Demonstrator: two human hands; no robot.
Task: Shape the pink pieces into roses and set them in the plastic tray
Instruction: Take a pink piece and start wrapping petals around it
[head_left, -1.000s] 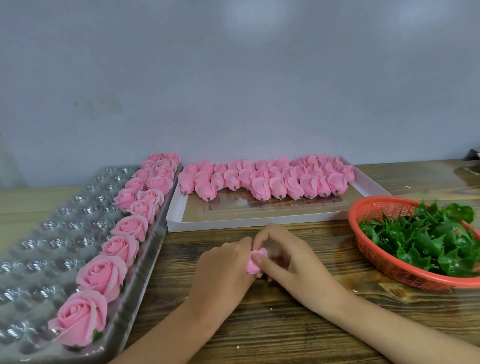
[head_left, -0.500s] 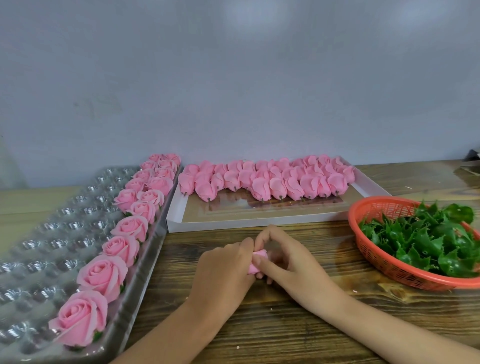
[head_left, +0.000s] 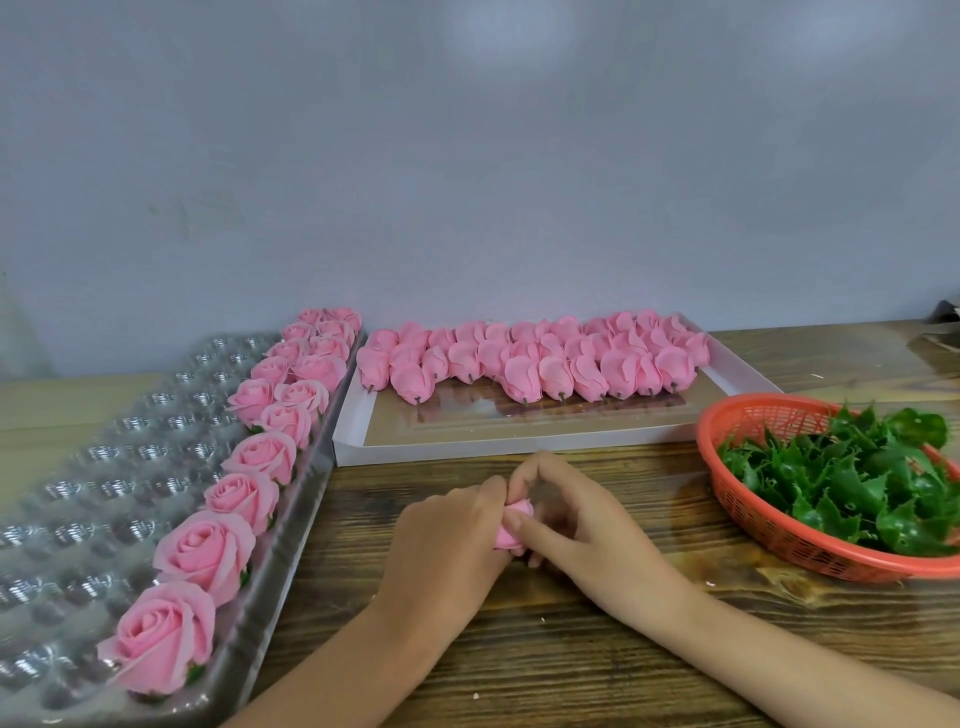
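A small pink piece (head_left: 514, 522) is held between both hands just above the wooden table, mostly hidden by fingers. My left hand (head_left: 447, 545) grips it from the left. My right hand (head_left: 576, 525) pinches it with thumb and fingertips from the right. Finished pink roses (head_left: 205, 553) fill the right-hand rows of the clear plastic tray (head_left: 78, 499) on the left. Several closed pink buds (head_left: 519, 358) lie in rows in a white flat box (head_left: 545, 431) behind my hands.
An orange basket (head_left: 737, 499) full of green leaf-shaped calyxes (head_left: 857, 483) stands at the right. The wooden table (head_left: 519, 649) ends at a pale wall behind. A dark object shows at the far right edge.
The fingers of both hands have shifted slightly around the pink piece, turning it. More of the piece shows between them now. Nothing else has moved.
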